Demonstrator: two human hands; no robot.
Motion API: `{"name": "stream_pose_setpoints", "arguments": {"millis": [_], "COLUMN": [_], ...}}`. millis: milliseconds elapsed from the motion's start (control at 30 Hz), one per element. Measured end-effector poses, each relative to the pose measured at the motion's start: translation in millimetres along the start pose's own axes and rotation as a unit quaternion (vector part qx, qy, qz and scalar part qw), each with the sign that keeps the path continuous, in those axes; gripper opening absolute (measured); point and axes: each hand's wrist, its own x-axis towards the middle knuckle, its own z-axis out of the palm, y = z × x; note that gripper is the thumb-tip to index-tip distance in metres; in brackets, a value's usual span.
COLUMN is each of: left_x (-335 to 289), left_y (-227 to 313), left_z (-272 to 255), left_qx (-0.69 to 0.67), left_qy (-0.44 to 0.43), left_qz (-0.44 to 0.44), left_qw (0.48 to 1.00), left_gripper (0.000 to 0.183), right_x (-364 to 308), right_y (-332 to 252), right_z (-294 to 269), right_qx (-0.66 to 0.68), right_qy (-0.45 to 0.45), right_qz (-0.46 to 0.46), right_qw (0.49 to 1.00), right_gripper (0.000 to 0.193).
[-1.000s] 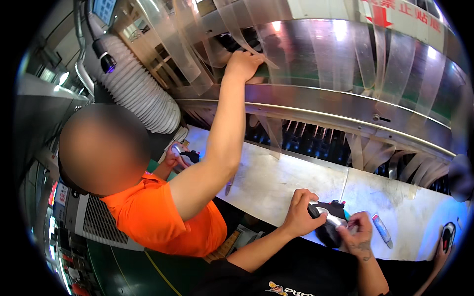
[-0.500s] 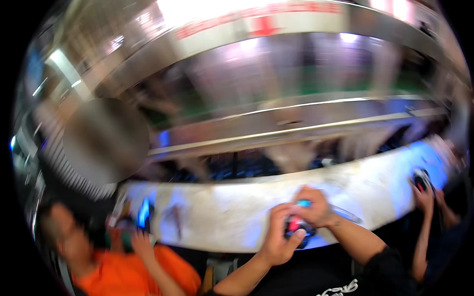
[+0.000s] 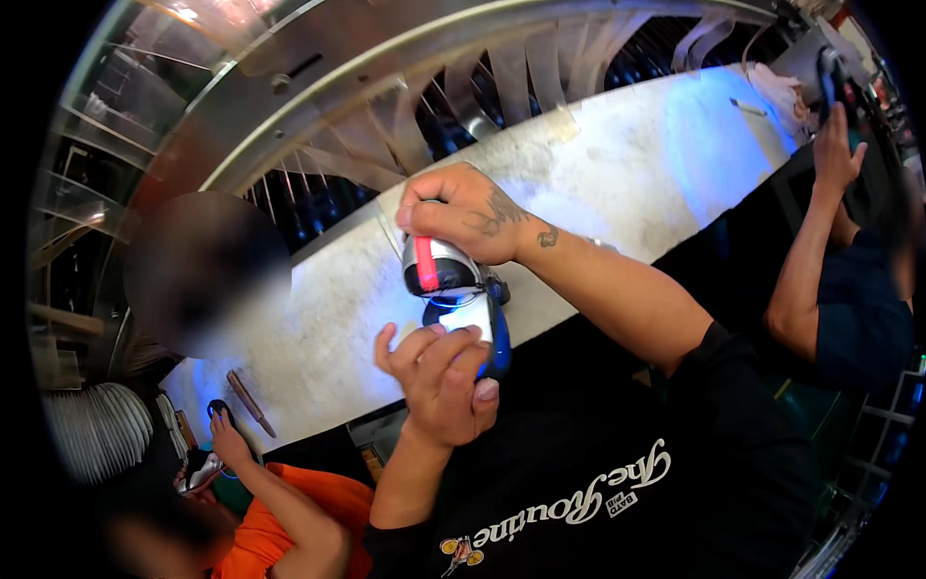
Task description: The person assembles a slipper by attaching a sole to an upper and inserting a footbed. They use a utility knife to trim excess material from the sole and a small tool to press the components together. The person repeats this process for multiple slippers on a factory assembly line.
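Note:
Above the near edge of the pale bench, both my hands work on a silver and black shoe (image 3: 421,256) with a red stripe. My right hand (image 3: 463,209) is closed around its upper end, with the wrist bent over the top. Below, my left hand (image 3: 439,376) has its fingers curled against a dark blue, curved, sole-like part (image 3: 498,338) with a bright white inner face. Whether that part is joined to the shoe I cannot tell. The left palm and part of the shoe's underside are hidden by the fingers.
The long pale bench (image 3: 617,145) runs from lower left to upper right beside a metal machine with hanging clear strips (image 3: 468,101). A brown-handled tool (image 3: 251,403) lies near a co-worker's orange sleeve (image 3: 289,502). Another co-worker's hand (image 3: 837,145) is at the far right.
The view has swung and come closer to the bench. My hands, earlier cupped together round the shoe, now stand apart, the right at the top and the left lower down.

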Motion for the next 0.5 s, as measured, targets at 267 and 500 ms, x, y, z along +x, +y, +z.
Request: {"name": "stream_pose_setpoints", "arguments": {"millis": [267, 500], "left_x": [-10, -25], "left_y": [-4, -21], "left_z": [3, 18], "left_qx": [0.002, 0.042], "left_qy": [0.025, 0.018], "left_qz": [0.031, 0.123], "left_qw": [0.999, 0.991], "left_gripper": [0.048, 0.046], "right_x": [-5, 12], "right_y": [-14, 34], "right_z": [8, -4], "right_qx": [0.041, 0.013], "right_qy": [-0.027, 0.017], "right_qz": [0.014, -0.096], "right_qw": [0.999, 0.995], "right_gripper": [0.038, 0.037]}}
